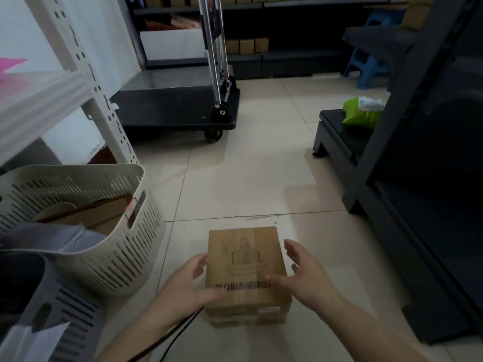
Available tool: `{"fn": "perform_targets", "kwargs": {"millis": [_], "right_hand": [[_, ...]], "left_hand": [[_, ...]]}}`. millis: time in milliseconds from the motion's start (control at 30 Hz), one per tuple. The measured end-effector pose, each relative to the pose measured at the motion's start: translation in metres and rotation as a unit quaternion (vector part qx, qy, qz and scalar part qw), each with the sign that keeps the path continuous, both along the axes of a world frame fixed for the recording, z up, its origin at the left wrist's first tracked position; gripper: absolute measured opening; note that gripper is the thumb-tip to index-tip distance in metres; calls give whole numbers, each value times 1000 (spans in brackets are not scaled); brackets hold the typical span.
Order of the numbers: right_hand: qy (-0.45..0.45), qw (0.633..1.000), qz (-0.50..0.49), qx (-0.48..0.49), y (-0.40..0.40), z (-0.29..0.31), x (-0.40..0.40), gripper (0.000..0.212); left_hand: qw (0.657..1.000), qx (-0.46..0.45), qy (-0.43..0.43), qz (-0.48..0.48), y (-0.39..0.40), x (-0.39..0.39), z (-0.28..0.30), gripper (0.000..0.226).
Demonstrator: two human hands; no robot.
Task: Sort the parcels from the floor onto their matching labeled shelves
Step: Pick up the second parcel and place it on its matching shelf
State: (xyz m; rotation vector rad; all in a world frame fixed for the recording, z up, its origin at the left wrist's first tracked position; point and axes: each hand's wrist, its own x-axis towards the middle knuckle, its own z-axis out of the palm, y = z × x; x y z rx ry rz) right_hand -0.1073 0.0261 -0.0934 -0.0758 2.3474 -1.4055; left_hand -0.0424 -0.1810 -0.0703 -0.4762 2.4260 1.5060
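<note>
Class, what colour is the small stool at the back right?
Blue stool, seen in the head view.

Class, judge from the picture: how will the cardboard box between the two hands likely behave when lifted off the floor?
The cardboard box looks stiff: flat faces, square edges. Taped smooth, it may slip a little under the left hand and right hand. It is squat and flat-bottomed, so unlikely to roll.

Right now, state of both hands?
Left hand: open, fingers against the left side of the cardboard box.
Right hand: open, thumb on the box top, not gripping.

brown cardboard parcel [245, 267], upright; on floor tiles
</note>
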Motion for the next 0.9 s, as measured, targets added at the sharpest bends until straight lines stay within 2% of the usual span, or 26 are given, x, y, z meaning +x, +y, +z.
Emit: {"fn": "perform_targets", "kwargs": {"millis": [200,267,333,433,533,700,900], "right_hand": [[-59,998,-15,2,4,-20,2,107],[-77,997,-15,-4,4,-23,3,100],[-77,997,-13,-24,4,-25,4,81],[-73,995,-24,-63,4,-27,5,65],[-75,993,-36,-88,5,-27,7,63],[-42,993,-36,-107,5,-11,8,58],[-14,990,-25,-136,2,27,-1,64]], "left_hand": [[997,72,-10,29,12,-3,-14,50],[996,77,-34,28,10,-2,-22,55],[996,73,-39,25,10,0,-29,69],[996,73,-35,32,10,2,-32,71],[997,68,-23,21,12,4,-32,74],[998,65,13,15,11,2,-17,64],[999,30,40,9,3,-10,20,62]]}}
